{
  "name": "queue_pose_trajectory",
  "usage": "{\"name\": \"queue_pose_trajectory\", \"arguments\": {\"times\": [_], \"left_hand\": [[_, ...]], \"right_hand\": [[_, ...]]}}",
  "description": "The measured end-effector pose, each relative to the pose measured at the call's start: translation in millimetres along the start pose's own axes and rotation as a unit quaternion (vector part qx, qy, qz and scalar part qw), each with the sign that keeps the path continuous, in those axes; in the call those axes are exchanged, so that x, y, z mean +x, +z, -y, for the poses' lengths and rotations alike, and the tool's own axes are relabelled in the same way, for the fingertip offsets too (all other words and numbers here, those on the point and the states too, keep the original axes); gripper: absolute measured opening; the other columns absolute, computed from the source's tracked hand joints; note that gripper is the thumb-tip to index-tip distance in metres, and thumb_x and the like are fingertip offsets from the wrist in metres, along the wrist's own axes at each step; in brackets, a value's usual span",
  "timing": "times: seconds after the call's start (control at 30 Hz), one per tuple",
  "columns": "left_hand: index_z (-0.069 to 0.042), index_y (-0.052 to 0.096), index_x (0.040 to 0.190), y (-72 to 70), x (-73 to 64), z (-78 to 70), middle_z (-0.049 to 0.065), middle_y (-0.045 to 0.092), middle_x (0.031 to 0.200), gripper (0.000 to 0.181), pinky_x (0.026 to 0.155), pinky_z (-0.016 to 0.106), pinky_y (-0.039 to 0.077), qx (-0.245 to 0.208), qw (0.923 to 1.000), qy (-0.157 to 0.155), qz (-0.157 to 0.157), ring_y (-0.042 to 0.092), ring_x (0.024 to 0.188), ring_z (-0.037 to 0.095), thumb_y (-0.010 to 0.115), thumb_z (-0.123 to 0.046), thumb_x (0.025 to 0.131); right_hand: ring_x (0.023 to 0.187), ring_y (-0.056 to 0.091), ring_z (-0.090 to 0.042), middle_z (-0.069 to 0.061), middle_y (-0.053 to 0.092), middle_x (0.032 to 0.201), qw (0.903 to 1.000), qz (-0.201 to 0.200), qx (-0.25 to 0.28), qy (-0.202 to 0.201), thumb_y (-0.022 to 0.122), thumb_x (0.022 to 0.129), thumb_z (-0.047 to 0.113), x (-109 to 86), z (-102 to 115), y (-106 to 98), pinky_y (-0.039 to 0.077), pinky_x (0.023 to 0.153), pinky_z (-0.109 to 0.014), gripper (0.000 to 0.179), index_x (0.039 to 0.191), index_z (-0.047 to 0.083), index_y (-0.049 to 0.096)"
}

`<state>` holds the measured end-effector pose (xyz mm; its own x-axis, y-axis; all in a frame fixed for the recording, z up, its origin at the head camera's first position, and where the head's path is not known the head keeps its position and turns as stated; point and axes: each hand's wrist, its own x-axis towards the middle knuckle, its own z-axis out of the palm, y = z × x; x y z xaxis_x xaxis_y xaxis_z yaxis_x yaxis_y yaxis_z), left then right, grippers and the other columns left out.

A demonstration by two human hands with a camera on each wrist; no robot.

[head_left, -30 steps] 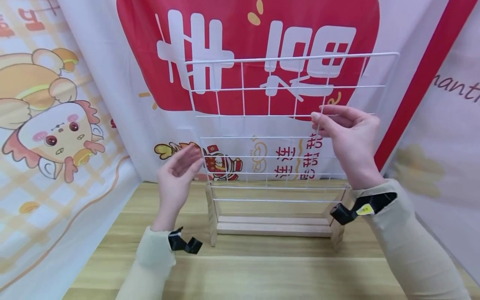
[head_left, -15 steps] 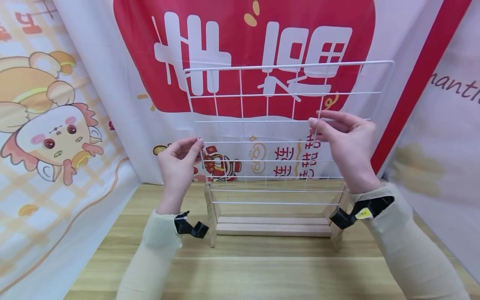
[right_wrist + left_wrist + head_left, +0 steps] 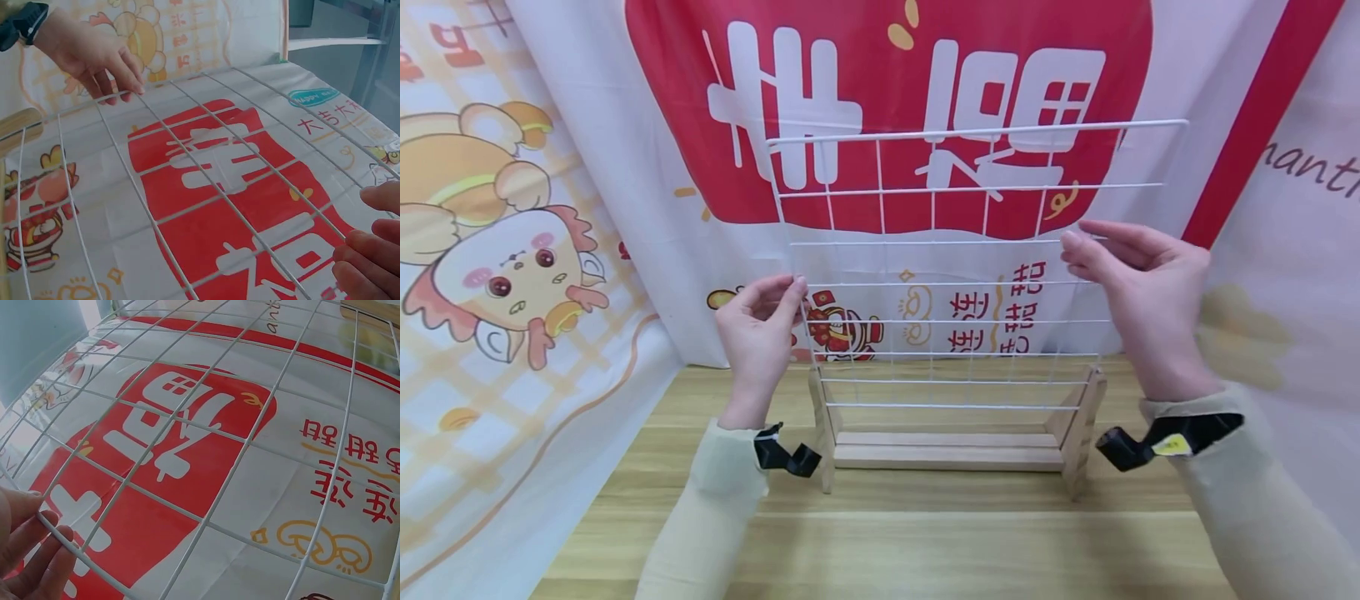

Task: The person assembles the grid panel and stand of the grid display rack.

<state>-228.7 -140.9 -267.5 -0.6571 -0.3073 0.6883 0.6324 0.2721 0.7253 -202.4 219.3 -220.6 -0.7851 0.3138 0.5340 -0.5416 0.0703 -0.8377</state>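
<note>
A white wire grid panel (image 3: 977, 132) stands upright in a pale wooden stand (image 3: 947, 457) with a side leg at each end. My left hand (image 3: 760, 329) pinches the panel's left edge wire about midway up; in the left wrist view, the fingers of the left hand (image 3: 40, 553) curl round that wire. Behind the wires on the right, my right hand (image 3: 1153, 300) is raised with fingertips close to the mesh. In the right wrist view, a gap shows between the thumb and the bent fingers of the right hand (image 3: 369, 256).
The stand rests on a wood-grain table (image 3: 925, 542). Close behind hangs a white cloth with a large red patch (image 3: 895, 92) and white characters. Printed cloths also hang on the left (image 3: 445, 417) and right (image 3: 1292, 267).
My left hand has come up to the left edge wire and taken hold of it. My right hand has let go of an inner wire and moved right. The panel has dipped slightly in view.
</note>
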Motion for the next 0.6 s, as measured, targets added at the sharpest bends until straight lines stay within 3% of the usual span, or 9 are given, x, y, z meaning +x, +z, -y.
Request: {"name": "queue_pose_trajectory", "arguments": {"times": [0.07, 0.37, 0.5, 0.6], "left_hand": [[0.006, 0.074, 0.11, -0.5, -0.3, 0.3, 0.016, 0.075, 0.098, 0.022, 0.069, 0.02, 0.06, 0.0, 1.0, -0.001, 0.0, 0.07, 0.078, 0.02, 0.075, -0.01, 0.094], [0.005, 0.074, 0.109, -0.5, 0.6, 3.0, 0.015, 0.075, 0.098, 0.022, 0.07, 0.022, 0.06, -0.007, 0.9999, 0.005, -0.009, 0.07, 0.078, 0.018, 0.076, -0.01, 0.094], [0.004, 0.074, 0.109, -0.9, -1.2, 2.3, 0.013, 0.075, 0.098, 0.022, 0.071, 0.021, 0.06, -0.004, 1.0, -0.001, -0.008, 0.069, 0.079, 0.016, 0.076, -0.012, 0.094], [0.003, 0.073, 0.108, -1.1, -2.3, 1.9, 0.013, 0.075, 0.099, 0.021, 0.072, 0.022, 0.06, -0.006, 0.9999, -0.002, -0.008, 0.069, 0.079, 0.015, 0.076, -0.012, 0.093]], "right_hand": [[0.09, 0.074, -0.016, -0.01, 0.075, 0.11, 0.9999, -0.011, 0.003, -0.003, 0.087, 0.084, 0.022, 1.4, 1.7, -10.4, 0.057, 0.082, -0.019, 0.042, 0.121, 0.007, 0.075], [0.102, 0.071, -0.009, -0.001, 0.073, 0.12, 0.9905, -0.087, -0.107, 0.002, 0.082, 0.085, 0.032, 3.3, 5.2, -54.3, 0.049, 0.097, -0.016, 0.048, 0.128, 0.013, 0.072], [0.1, 0.07, -0.005, 0.002, 0.072, 0.122, 0.9865, -0.07, -0.146, 0.023, 0.08, 0.088, 0.03, 1.1, -4.3, -69.9, 0.048, 0.093, -0.011, 0.048, 0.133, 0.017, 0.07], [0.098, 0.07, -0.004, 0.004, 0.072, 0.122, 0.9824, -0.025, -0.179, 0.049, 0.078, 0.091, 0.033, -0.4, -14.0, -76.3, 0.049, 0.087, -0.007, 0.049, 0.136, 0.019, 0.067]]}}
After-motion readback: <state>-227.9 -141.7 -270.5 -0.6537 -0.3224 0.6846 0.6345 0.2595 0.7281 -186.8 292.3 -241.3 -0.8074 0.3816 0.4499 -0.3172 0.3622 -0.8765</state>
